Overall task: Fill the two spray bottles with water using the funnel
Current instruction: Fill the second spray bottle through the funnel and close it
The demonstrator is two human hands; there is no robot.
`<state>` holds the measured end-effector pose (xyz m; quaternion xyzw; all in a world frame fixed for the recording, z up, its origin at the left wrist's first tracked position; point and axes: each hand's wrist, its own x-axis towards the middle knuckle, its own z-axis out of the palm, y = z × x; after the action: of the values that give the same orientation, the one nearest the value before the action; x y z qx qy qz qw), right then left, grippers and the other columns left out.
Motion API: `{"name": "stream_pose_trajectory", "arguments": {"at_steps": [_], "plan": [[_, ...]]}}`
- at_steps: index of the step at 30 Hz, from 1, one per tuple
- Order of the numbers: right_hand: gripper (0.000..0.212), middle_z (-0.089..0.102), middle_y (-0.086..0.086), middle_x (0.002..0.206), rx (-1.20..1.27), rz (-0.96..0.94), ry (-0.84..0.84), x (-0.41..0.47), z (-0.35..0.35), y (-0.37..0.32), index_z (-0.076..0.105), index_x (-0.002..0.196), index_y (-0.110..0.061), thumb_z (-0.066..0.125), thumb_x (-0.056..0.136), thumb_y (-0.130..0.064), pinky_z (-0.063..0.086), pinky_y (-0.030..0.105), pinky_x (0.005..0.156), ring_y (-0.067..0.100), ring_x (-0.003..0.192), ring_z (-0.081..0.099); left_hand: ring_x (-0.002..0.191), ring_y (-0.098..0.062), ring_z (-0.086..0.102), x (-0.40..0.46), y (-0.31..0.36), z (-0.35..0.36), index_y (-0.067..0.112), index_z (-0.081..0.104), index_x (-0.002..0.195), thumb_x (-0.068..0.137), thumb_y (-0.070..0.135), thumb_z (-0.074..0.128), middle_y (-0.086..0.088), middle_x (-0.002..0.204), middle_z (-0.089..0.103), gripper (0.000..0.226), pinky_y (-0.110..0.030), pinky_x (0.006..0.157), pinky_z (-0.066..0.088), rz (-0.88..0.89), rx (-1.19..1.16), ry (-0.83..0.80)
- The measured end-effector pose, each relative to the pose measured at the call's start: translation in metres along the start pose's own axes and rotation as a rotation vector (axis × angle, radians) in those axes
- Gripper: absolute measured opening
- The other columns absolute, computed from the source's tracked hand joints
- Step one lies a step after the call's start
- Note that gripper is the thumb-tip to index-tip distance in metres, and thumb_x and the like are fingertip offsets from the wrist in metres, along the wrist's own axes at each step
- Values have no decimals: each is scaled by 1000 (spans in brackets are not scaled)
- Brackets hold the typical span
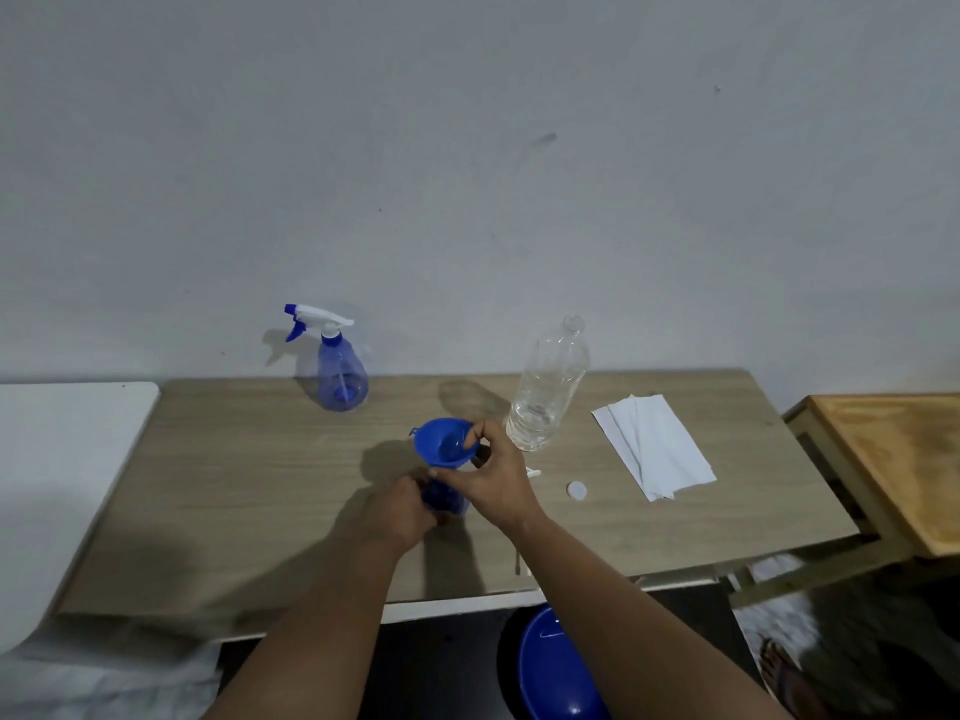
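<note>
Pale grey wall (467, 148) fills the upper half of your view, and below it a wood-grain table (234, 485) runs across, its near edge partly covered by your own forearms. At the far right a second, orange-brown wooden surface (904, 459) is cut off by the frame. Under the table's front edge a blue basin (550, 667) shows only in part, hidden behind your right arm.

Your left hand (400, 511) is wrapped around the open spray bottle (441, 498) at the table's middle; almost all of that bottle is hidden by both hands, so you cannot tell its water level. Your right hand (493, 480) pinches the rim of the blue funnel (447, 443), which sits above that bottle's mouth.

Just right of the funnel a clear water bottle (548, 392) stands uncapped, partly filled. Farther back on the left, the second spray bottle (340, 366) stands with its trigger head on. White paper towels (654, 444) lie at the right. A small white cap (576, 491) rests on the table near your right hand.
</note>
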<state>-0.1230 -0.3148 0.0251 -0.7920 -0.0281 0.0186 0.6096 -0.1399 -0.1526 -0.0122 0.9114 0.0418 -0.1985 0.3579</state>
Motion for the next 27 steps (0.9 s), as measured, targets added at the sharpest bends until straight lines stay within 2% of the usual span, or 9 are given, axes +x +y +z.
{"name": "stream_pose_trajectory", "arguments": {"at_steps": [3,6,8,10,12,16,20,25,27], "plan": [[75,59,-12,129,-78,10,-48,-8,-2,1,53,122,-32,98,61,-28,53,38,104,12,121,61,81,-10,68,6,-4,4,39,64,97,70,47,75,14,87,72,30,-34,79,58,-26,12,18],[111,54,-18,139,-101,49,-91,-13,-4,-4,40,151,-36,101,59,-36,48,23,107,3,127,55,79,-11,65,-2,7,1,41,65,88,80,40,68,12,83,70,9,-31,74,55,3,-16,53],[110,55,-19,137,-98,86,-110,-14,-5,-6,40,154,-34,100,62,-35,45,17,104,5,127,55,78,-10,65,0,6,2,42,64,86,80,39,67,13,81,69,7,-30,72,54,8,-6,54],[95,56,-25,128,-102,92,-100,-13,-7,-6,46,146,-35,99,67,-28,43,6,96,0,120,57,77,-11,66,4,2,4,39,64,93,76,41,68,12,82,70,18,-36,75,58,-21,44,57],[87,58,-29,122,-88,87,-88,-12,-8,-4,48,137,-39,98,68,-23,44,2,89,-9,114,58,75,-10,67,14,-8,10,37,64,97,74,42,69,12,82,70,24,-37,74,59,-30,73,65],[86,64,-26,122,-47,81,-72,-8,-5,0,51,137,-33,98,66,-20,47,7,94,-9,117,59,76,-10,66,17,-4,9,35,64,97,79,40,68,13,85,70,20,-33,71,57,-21,67,75],[89,66,-20,126,-29,67,-45,-2,-5,5,51,138,-31,99,63,-23,51,27,107,1,121,61,80,-10,64,18,5,5,40,61,88,84,35,68,14,84,67,10,-32,73,53,25,23,70],[85,67,-17,126,-2,65,-29,5,-8,6,54,136,-32,99,65,-26,51,37,110,4,122,62,85,-17,65,21,17,4,39,57,90,87,29,70,12,83,64,16,-30,74,49,46,-16,90],[86,66,-16,127,2,66,-20,8,-10,6,53,137,-32,99,64,-28,51,41,110,3,122,61,79,-15,62,23,21,4,40,53,85,89,27,68,16,76,59,20,-25,66,44,49,-21,103]]}}
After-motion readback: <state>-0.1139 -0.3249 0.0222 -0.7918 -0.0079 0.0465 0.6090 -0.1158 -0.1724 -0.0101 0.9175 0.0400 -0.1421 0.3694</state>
